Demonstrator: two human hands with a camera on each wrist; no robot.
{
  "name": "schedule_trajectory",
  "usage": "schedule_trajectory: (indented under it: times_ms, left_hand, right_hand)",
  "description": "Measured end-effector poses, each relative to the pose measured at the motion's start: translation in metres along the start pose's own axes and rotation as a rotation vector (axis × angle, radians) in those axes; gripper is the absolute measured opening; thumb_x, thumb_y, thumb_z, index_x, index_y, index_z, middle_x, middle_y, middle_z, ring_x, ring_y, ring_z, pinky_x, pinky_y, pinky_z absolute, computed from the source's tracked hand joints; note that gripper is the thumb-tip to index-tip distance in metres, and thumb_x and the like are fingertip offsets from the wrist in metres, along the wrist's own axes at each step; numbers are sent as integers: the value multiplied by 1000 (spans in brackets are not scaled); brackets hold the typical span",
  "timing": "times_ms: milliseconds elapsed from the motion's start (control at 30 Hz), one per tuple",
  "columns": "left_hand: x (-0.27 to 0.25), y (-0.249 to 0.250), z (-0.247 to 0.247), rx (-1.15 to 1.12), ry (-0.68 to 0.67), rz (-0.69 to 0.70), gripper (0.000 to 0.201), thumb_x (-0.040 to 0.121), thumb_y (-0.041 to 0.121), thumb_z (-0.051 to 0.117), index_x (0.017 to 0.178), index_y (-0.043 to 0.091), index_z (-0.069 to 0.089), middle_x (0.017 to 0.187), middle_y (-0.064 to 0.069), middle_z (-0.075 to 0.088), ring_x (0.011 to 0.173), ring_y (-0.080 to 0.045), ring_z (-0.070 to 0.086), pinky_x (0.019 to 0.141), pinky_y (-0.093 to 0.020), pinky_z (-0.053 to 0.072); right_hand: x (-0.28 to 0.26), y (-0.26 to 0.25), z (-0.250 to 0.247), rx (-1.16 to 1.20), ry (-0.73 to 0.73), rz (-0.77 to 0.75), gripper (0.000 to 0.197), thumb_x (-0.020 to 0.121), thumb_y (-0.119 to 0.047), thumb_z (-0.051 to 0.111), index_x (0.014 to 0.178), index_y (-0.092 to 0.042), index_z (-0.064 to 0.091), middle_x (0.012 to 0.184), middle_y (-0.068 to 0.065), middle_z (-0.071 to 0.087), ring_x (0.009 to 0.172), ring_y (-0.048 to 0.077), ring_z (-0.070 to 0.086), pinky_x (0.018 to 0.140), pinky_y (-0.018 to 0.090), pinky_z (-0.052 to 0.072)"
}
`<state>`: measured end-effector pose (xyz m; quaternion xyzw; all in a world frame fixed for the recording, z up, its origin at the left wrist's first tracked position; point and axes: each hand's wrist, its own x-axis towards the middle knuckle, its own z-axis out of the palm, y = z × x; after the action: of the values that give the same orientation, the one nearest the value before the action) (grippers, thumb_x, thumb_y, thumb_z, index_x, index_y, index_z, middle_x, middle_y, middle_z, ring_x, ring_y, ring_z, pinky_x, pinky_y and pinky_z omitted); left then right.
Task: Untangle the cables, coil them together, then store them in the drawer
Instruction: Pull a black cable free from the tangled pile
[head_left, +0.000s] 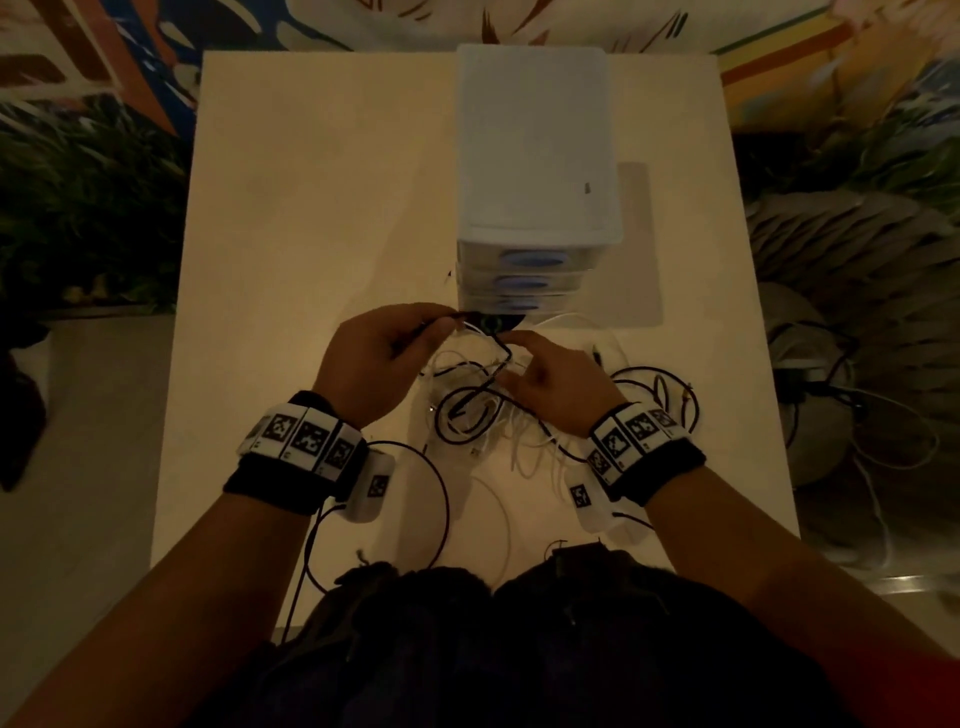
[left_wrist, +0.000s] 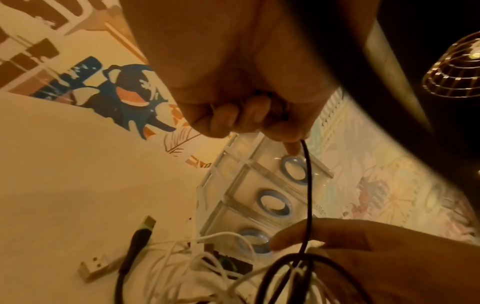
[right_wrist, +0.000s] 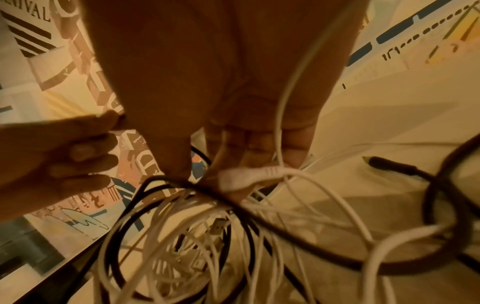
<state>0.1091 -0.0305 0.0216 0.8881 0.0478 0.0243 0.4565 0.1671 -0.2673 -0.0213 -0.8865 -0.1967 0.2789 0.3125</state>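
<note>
A pale cream rectangular bench (head_left: 311, 208) is seen from above, set on a patterned floor mat. At its far middle a white translucent plastic three-drawer unit (head_left: 535, 156) stands, all three drawers (left_wrist: 270, 197) pushed in, each with a blue oval ring handle. Just in front of the unit, a tangled heap of thin white cables (head_left: 514, 441) and black cables (head_left: 457, 415) lies on the bench, with loose black loops trailing toward the near edge and to the right. The left hand (head_left: 374, 358) is held above the heap, fingers curled, with a black cable (left_wrist: 307, 185) pinched between thumb and fingertips; the strand hangs straight down from it into the pile. The right hand (head_left: 550, 384) is set just beside the left, over the heap, fingers curled around a bunch of black and white strands gathered at the fingertips (right_wrist: 233, 164); a white connector (right_wrist: 249, 174) lies across them. A black plug with a metal USB end (left_wrist: 141, 236) and a white USB plug (left_wrist: 97, 265) rest on the bench left of the heap. A black jack plug (right_wrist: 384, 162) lies to the right. Marker-tagged bands are worn on both wrists
</note>
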Motion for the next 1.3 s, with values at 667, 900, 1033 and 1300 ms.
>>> schedule_trajectory:
  times_ms: [667, 900, 1033, 1300]
  left_hand:
    - [-20, -22, 46, 180, -398, -326, 46, 105, 53, 31, 133, 27, 57, 105, -6, 72, 94, -23, 65, 81, -34, 47]
    - [-15, -32, 53, 248, -248, -331, 26, 107, 35, 37, 124, 21, 51, 69, 0, 63, 62, -20, 57, 58, -32, 36]
    - [-1, -32, 53, 315, -264, -244, 30, 107, 30, 37, 133, 27, 53, 85, -9, 69, 74, -32, 64, 66, -36, 48]
    - [16, -33, 62, 331, -530, -203, 32, 91, 47, 63, 120, 35, 62, 118, 5, 67, 100, -18, 65, 90, -36, 53]
  right_hand:
    - [3, 28, 1, 376, 299, -29, 24, 101, -34, 54, 113, -24, 73, 108, 1, 72, 95, 13, 72, 91, 46, 57]
    - [-12, 27, -12, 380, 250, -58, 21, 102, -21, 58, 117, -17, 71, 102, 2, 76, 97, 10, 73, 94, 45, 57]
    - [-14, 20, -17, 366, 241, -115, 21, 101, -25, 58, 116, -19, 72, 105, 0, 76, 98, 9, 73, 94, 43, 57]
    - [5, 17, -16, 346, 231, -107, 24, 99, -39, 56, 116, -30, 71, 101, -7, 75, 96, 10, 73, 92, 45, 57]
